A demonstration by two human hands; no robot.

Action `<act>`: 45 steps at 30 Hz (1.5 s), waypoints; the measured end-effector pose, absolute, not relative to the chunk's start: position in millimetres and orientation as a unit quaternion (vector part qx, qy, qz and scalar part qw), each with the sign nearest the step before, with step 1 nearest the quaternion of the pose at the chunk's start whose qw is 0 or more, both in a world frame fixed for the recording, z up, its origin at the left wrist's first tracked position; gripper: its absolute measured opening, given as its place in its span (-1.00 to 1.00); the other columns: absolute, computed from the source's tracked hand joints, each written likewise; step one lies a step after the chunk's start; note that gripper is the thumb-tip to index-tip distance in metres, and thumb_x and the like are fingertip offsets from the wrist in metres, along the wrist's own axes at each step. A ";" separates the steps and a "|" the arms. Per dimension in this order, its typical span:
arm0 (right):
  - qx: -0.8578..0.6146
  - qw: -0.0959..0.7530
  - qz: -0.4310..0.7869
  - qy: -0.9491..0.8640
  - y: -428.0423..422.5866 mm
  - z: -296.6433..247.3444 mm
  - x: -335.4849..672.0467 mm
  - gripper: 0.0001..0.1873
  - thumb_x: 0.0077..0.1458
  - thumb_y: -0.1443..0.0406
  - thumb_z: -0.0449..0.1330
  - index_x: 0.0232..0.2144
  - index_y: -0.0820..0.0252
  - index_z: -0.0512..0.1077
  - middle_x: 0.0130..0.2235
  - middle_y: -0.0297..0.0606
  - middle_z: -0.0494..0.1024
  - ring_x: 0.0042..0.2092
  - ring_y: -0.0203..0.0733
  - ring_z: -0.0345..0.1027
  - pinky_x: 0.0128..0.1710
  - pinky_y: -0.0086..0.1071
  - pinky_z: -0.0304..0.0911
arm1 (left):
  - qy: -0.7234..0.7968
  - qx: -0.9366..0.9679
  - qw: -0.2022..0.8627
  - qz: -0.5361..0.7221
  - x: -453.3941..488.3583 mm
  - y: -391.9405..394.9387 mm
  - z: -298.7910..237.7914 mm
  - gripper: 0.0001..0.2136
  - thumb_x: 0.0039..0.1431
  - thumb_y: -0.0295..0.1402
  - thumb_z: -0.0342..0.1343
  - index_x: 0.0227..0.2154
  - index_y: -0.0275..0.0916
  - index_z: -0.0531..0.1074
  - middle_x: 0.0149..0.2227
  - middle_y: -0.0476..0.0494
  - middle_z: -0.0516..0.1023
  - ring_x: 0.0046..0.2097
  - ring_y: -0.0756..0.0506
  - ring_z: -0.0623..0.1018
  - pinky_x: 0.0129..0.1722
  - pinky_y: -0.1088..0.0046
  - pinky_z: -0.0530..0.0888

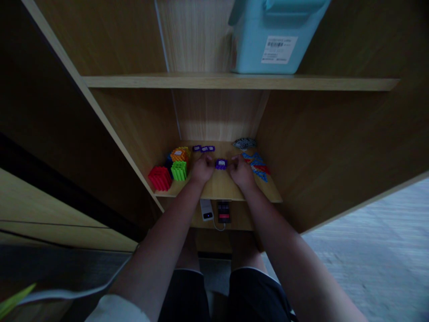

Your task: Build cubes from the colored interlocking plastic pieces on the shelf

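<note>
A small purple toy block (221, 165) with a pale label on top rests on the middle shelf between my hands. My left hand (202, 168) is closed just to its left, fingers curled. On the other side, my right hand (241, 170) has its fingers bent and drawn together close to the block's right edge. Whether either hand touches the block, or pinches something small, I cannot make out. Behind my left hand lie several flat purple pieces (208, 148). Blue and red interlocking pieces (257, 166) spread out beside my right hand.
To the left stand red (160, 178), green (179, 171) and orange (179, 154) block stacks. A black-and-white patterned item (244, 143) lies at the back right. A light-blue bin (275, 27) sits on the upper shelf (187, 82). Below are a white device (206, 209) and a cabled phone (224, 212).
</note>
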State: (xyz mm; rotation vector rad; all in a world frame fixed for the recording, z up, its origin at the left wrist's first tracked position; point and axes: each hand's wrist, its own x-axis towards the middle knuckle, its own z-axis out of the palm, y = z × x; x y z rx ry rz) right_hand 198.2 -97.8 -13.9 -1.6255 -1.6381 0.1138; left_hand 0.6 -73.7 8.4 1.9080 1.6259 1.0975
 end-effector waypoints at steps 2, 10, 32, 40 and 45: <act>-0.641 0.410 0.043 -0.647 -97.9 -13.7 198.1 -0.64 0.25 0.34 0.14 0.08 0.19 0.48 -0.20 -0.07 0.71 -0.21 0.09 0.60 -0.11 -0.19 0.44 | 0.581 0.684 0.200 0.392 0.7 -73.6 8.4 -0.82 0.33 -0.48 0.15 -0.06 -0.20 0.55 -0.10 -0.23 0.77 -0.04 -0.22 0.73 0.05 0.31 0.60; -0.633 0.410 0.064 -0.653 -98.9 -12.5 197.2 -0.64 0.26 0.33 0.14 0.08 0.19 0.47 -0.16 -0.05 0.72 -0.15 0.10 0.63 -0.06 -0.18 0.46 | 0.575 0.681 0.208 0.402 0.8 -70.7 4.2 -0.84 0.37 -0.46 0.14 -0.08 -0.17 0.55 -0.15 -0.19 0.78 -0.08 -0.19 0.74 0.03 0.32 0.60; -0.628 0.413 0.067 -0.656 -99.7 -11.3 197.9 -0.61 0.24 0.30 0.12 0.10 0.20 0.46 -0.23 -0.10 0.71 -0.23 0.07 0.60 -0.10 -0.18 0.45 | 0.585 0.671 0.201 0.409 0.7 -73.9 7.9 -0.84 0.35 -0.48 0.16 -0.07 -0.20 0.54 -0.12 -0.22 0.77 -0.04 -0.22 0.74 0.05 0.30 0.59; -0.617 0.425 0.073 -0.658 -99.6 -10.7 196.9 -0.63 0.28 0.26 0.12 0.10 0.20 0.46 -0.19 -0.07 0.72 -0.19 0.07 0.62 -0.08 -0.18 0.45 | 0.569 0.671 0.215 0.423 1.0 -71.4 5.3 -0.82 0.33 -0.53 0.12 -0.09 -0.19 0.53 -0.11 -0.19 0.76 -0.06 -0.17 0.73 0.06 0.31 0.59; -0.615 0.424 0.067 -0.662 -99.2 -11.6 196.8 -0.64 0.30 0.26 0.12 0.10 0.21 0.46 -0.14 -0.04 0.73 -0.16 0.08 0.63 -0.07 -0.18 0.45 | 0.569 0.675 0.214 0.418 1.3 -71.9 6.4 -0.83 0.32 -0.52 0.14 -0.10 -0.20 0.52 -0.09 -0.19 0.76 -0.04 -0.18 0.72 0.09 0.30 0.59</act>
